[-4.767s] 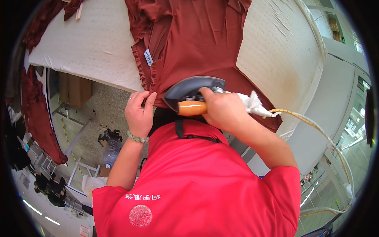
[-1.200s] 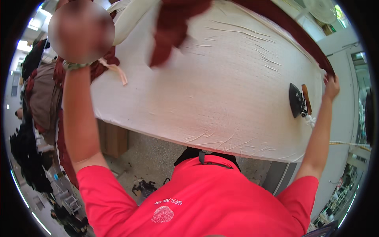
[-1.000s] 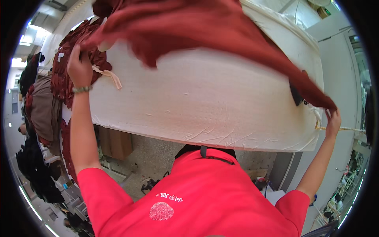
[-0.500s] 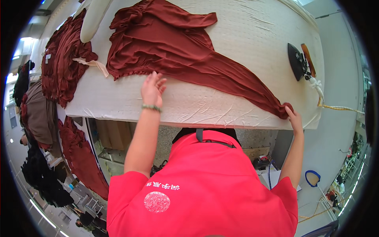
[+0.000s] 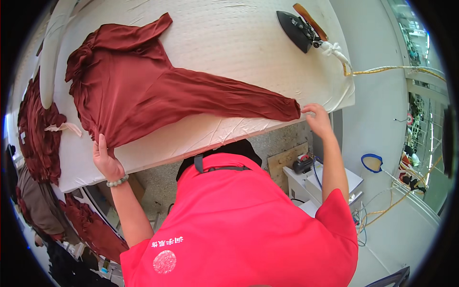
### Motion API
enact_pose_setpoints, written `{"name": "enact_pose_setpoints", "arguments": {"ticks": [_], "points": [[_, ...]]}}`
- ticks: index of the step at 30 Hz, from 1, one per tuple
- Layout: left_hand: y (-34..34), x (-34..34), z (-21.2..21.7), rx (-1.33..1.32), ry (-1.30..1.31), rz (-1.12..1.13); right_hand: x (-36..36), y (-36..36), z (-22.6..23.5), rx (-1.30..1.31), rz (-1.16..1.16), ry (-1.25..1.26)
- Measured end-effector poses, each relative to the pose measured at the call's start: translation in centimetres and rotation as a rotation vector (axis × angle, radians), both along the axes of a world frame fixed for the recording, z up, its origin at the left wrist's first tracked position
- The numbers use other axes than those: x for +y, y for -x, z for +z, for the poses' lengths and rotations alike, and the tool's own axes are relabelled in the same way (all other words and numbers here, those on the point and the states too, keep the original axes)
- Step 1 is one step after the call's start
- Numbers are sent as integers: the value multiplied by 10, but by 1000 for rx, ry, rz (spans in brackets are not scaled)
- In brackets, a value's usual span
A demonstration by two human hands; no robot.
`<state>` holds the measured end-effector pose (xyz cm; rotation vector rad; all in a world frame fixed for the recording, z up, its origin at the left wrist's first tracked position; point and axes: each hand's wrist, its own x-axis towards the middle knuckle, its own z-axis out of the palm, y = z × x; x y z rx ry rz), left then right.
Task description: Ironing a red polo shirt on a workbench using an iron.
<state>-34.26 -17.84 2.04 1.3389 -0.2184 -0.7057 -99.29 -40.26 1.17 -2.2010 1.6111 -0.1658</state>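
A dark red, silky long-sleeved blouse [image 5: 129, 91] lies across a padded white ironing table [image 5: 229, 43], one sleeve reaching right and tapering to its cuff. At the blouse's near-left corner, my left hand [image 5: 107, 162], wearing a beaded bracelet, has its fingers along the gathered edge. A fold of the cloth sits against its palm, and the thumb is mostly hidden. By the table's front edge, my right hand [image 5: 318, 119] is just beyond the cuff, fingers parted and holding nothing.
A black iron [image 5: 296, 31] with a wooden handle rests at the far right, its cord [image 5: 382, 70] running off rightward. A white padded arm [image 5: 50, 57] juts in at upper left. More dark red garments [image 5: 38, 129] hang over the left end; a pale strip [image 5: 67, 127] lies nearby.
The view has swung, shifting the iron up and left. My right hand has let go of the cuff, and the sleeve lies flatter. My left hand has taken the blouse's near corner.
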Motion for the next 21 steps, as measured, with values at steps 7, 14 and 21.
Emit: {"name": "enact_pose_setpoints", "arguments": {"ticks": [7, 14, 21], "points": [[-5, -23, -3, -8, 176, -202, 7, -85, 19, 125, -338, -99], [33, -60, 32, 201, 206, -21, 32, -73, -13, 36, -301, 137], [-10, -61, -27, -7, 23, -73, 14, -66, -21, -21, -279, -41]]}}
